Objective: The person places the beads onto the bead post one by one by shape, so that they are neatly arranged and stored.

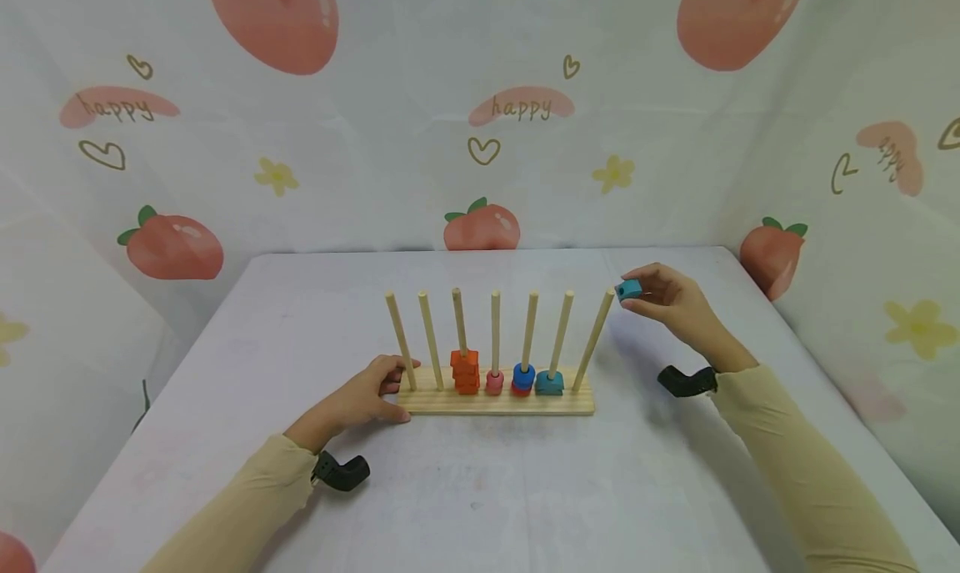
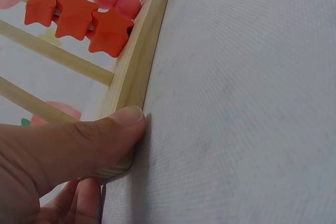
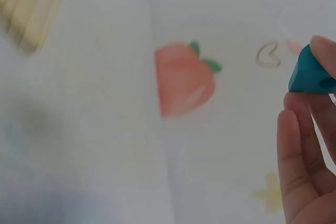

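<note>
A wooden peg board with several upright pegs stands on the table. My left hand grips its left end, the thumb along the front edge in the left wrist view. Between the thumb and fingers of my right hand is a teal bead with a hole, held up beside the top of the rightmost peg. Orange star beads are stacked on the third peg from the left. Beside them sit a pink bead, a blue bead over a red one, and teal beads.
The white-covered table spreads around the board. A printed cloth with peaches and hearts hangs behind. Dark wrist devices are strapped at both sleeves. The two leftmost pegs and the rightmost one carry no beads.
</note>
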`<state>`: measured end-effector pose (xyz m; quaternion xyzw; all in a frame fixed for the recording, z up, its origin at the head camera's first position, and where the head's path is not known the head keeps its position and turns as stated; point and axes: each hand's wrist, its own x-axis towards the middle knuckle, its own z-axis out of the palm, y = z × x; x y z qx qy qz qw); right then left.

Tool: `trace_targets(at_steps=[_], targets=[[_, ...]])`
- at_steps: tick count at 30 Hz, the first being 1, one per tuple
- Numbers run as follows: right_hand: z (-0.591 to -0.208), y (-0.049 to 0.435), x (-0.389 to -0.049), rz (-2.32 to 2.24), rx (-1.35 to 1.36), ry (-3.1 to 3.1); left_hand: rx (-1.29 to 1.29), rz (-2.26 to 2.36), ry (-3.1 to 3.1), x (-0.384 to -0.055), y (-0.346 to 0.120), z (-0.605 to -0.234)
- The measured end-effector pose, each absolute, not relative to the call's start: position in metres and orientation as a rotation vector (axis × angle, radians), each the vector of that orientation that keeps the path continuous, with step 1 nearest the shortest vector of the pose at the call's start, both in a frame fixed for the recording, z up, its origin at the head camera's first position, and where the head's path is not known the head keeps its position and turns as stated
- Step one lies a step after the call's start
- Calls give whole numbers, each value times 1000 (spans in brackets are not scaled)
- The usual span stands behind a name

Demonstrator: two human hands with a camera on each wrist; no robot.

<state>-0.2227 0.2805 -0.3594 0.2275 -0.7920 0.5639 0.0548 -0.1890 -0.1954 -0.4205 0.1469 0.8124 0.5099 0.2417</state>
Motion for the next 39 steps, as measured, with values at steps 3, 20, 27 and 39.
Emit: trace_targets(at_steps=[3,20,27,39], targets=[[-348,272,-218,1816,789,-2294,408,1388,2224,-189,-195,-421],[-287,213,-181,2082,851,-1925,412,1364,2239,-188,-195,-418],[-282,198,-172,2099,795,-1977,415,1368,2236,-190,-195,-419],[-306,183,-176,2075,792,-1915,421,1371,2240,-189,-193,-419]])
